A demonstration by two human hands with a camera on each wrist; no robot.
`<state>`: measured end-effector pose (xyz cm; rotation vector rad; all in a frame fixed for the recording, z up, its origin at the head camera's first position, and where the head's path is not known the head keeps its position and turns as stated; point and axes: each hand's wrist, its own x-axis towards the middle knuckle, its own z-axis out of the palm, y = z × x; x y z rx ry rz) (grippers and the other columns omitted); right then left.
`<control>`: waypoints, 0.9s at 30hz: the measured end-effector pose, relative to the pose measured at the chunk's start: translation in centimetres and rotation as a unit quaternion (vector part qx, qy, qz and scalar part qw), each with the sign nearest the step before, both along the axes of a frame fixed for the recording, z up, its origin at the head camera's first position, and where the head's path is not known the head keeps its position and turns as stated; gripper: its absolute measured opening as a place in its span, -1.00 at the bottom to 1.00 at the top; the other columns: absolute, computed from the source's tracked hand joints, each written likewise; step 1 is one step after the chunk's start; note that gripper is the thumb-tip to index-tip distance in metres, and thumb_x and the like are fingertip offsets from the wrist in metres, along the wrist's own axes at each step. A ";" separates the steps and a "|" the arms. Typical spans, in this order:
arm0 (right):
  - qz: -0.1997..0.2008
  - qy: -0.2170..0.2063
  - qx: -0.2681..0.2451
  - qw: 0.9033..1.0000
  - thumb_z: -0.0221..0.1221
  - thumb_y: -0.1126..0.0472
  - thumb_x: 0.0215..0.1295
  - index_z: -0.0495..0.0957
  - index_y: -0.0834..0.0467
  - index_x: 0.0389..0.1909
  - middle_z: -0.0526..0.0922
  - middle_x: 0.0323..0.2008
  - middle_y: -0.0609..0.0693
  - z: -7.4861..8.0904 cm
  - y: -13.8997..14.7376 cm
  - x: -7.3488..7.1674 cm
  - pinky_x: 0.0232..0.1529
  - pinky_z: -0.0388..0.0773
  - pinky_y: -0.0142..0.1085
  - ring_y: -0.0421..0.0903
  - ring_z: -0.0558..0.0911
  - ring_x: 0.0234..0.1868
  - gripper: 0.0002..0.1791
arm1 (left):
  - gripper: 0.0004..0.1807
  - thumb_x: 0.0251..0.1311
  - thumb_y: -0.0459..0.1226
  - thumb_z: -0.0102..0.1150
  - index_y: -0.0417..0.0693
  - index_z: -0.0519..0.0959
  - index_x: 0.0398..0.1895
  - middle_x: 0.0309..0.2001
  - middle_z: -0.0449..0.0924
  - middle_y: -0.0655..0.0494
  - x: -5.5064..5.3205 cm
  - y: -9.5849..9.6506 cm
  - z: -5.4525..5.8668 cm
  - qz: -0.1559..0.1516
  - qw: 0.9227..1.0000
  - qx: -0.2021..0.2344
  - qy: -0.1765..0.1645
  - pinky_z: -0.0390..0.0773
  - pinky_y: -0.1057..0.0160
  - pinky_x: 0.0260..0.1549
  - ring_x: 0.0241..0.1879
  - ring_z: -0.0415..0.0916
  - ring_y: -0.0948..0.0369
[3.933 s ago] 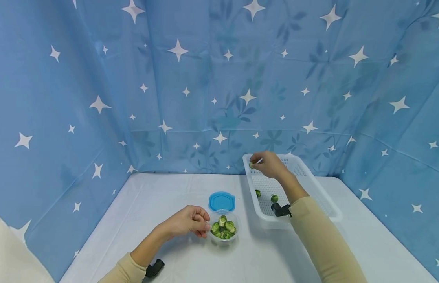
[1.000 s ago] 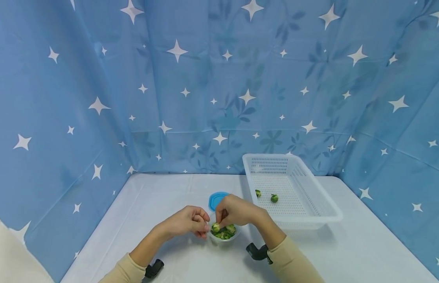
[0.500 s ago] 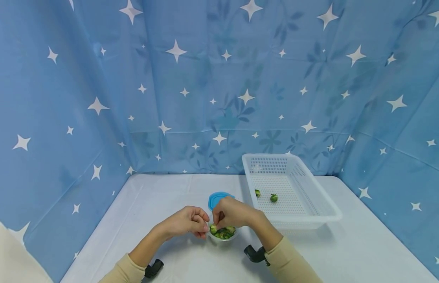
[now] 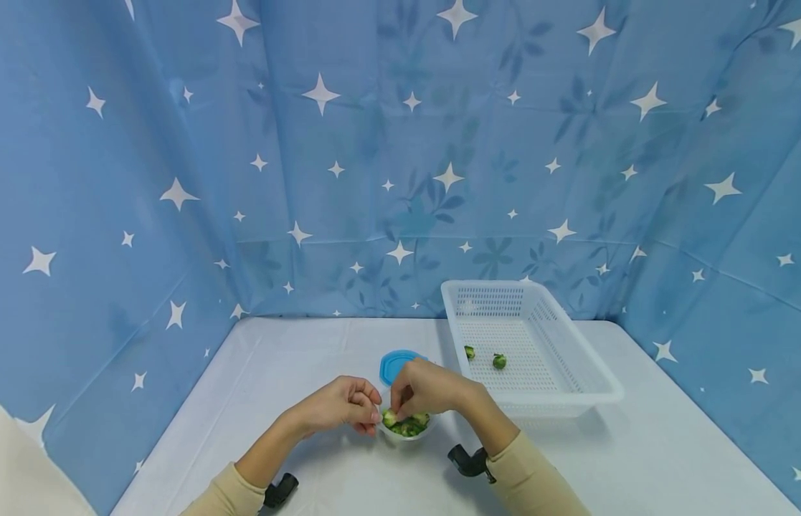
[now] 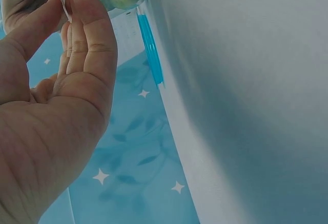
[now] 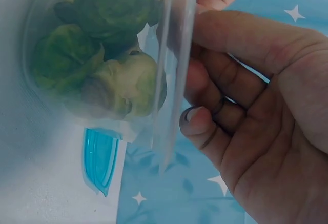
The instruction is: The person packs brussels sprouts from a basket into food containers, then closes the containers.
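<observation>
A small clear plastic tub (image 4: 405, 440) with several green Brussels sprouts (image 4: 410, 428) in it stands on the white table. At its left side my left hand (image 4: 345, 405) pinches the rim between thumb and fingers, as the left wrist view also shows. My right hand (image 4: 429, 388) reaches in over the tub from the right, fingers bent down, pinching a Brussels sprout (image 4: 390, 418) at the tub's left part. In the right wrist view the fingertips (image 6: 197, 121) are at the rim, and the clear wall (image 6: 154, 126) shows sprouts behind it. The fingers partly hide the held sprout.
Just behind the tub lies a blue lid (image 4: 395, 364), partly covered by the right hand. A white perforated basket (image 4: 536, 351) at the back right holds two sprouts, one in the middle (image 4: 499, 361) and one by its left wall (image 4: 469, 352). A blue star-patterned curtain (image 4: 374, 201) surrounds the table.
Earlier my right hand held a sprout above the basket's far left corner; it has since come down and left to the tub. Over the last second it barely shifts. My left hand stays put.
</observation>
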<state>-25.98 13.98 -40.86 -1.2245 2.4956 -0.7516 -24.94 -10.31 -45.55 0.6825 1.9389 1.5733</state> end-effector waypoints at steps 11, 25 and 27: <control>-0.010 -0.006 0.010 1.000 0.48 0.38 0.19 0.74 0.06 -0.42 0.73 -0.45 -0.22 -0.2 -0.1 0.0 -0.31 0.67 -0.50 -0.42 0.66 -0.41 -0.84 | -0.64 0.40 -0.36 0.26 -0.47 0.47 0.09 -0.25 0.76 -0.07 0.0 0.0 0.0 0.000 1.000 -0.002 0.000 0.79 0.05 -0.16 -0.27 0.77 0.11; -0.028 0.042 0.034 0.998 0.54 0.32 0.13 0.79 0.00 -0.39 0.73 -0.44 -0.29 -0.5 -0.1 -0.3 -0.31 0.62 -0.51 -0.43 0.60 -0.39 -0.84 | -0.63 0.39 -0.35 0.29 -0.48 0.48 0.09 -0.27 0.75 -0.05 0.0 0.0 0.0 -0.004 1.000 0.002 -0.001 0.79 0.06 -0.17 -0.27 0.77 0.12; -0.024 0.046 0.035 0.998 0.54 0.30 0.13 0.80 0.00 -0.38 0.74 -0.43 -0.30 -0.4 0.0 -0.4 -0.31 0.61 -0.51 -0.42 0.60 -0.38 -0.85 | -0.63 0.40 -0.35 0.29 -0.48 0.48 0.09 -0.27 0.75 -0.04 0.0 0.0 0.0 -0.004 1.000 0.002 -0.001 0.79 0.06 -0.16 -0.27 0.77 0.12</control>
